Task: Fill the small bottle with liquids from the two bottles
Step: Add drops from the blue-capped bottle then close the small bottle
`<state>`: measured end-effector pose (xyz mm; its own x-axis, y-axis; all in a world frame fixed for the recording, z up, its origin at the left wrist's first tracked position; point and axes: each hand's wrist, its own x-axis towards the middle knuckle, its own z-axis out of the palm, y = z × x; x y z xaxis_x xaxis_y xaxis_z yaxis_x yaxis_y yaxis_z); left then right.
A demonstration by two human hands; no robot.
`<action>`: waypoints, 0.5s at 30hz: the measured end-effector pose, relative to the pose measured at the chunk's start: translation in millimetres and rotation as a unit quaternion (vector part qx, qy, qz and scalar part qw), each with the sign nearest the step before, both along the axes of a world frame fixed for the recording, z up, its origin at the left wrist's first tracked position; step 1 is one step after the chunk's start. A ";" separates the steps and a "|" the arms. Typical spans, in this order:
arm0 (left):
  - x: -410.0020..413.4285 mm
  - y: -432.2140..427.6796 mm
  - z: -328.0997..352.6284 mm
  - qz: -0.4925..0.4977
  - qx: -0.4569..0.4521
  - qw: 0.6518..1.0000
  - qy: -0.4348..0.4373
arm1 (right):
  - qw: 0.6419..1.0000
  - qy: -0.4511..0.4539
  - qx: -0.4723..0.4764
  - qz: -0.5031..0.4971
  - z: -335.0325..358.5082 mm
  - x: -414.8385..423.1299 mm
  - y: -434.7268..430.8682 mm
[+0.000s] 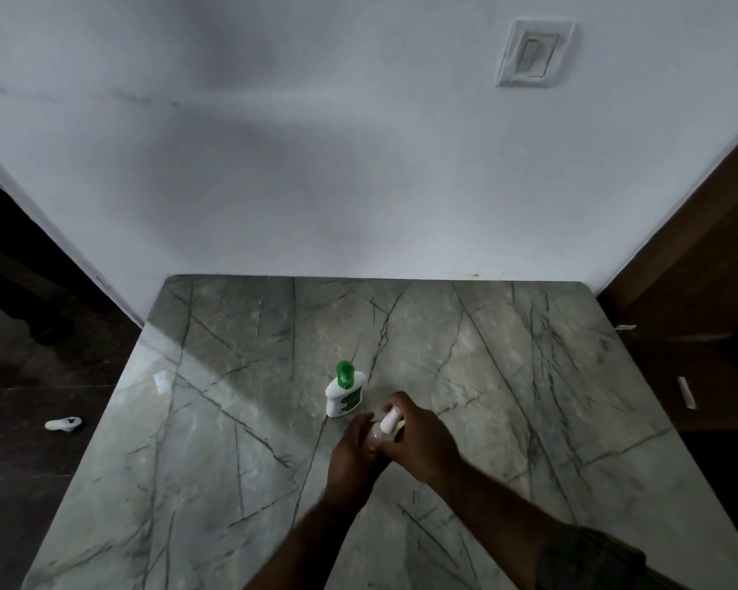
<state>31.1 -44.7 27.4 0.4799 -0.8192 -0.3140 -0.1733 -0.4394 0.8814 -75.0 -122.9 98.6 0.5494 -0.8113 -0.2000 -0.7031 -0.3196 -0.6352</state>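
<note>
Gripping small bottle (379,436), both hands

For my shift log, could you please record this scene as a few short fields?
surface: marble table against a white wall
green-capped bottle: upright, cap on, beyond the hands, untouched
small bottle: clear, white-capped, held over the table
left hand: grips the small bottle's body
right hand: on its cap end
second source bottle: none visible
floor: small white object left of the table
</note>
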 end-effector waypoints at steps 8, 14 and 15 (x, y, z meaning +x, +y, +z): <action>-18.4 -3.2 1.6 -0.084 -0.002 0.995 0.057 | 0.998 0.007 -0.039 -0.044 -21.1 -33.1 4.6; -24.1 -13.3 -3.8 -0.120 0.004 0.991 0.055 | 0.996 0.034 -0.084 -0.023 -29.1 -52.2 -16.2; -24.7 -15.3 -6.2 -0.127 0.008 0.991 0.049 | 0.995 0.039 -0.089 -0.018 -31.7 -54.4 -20.2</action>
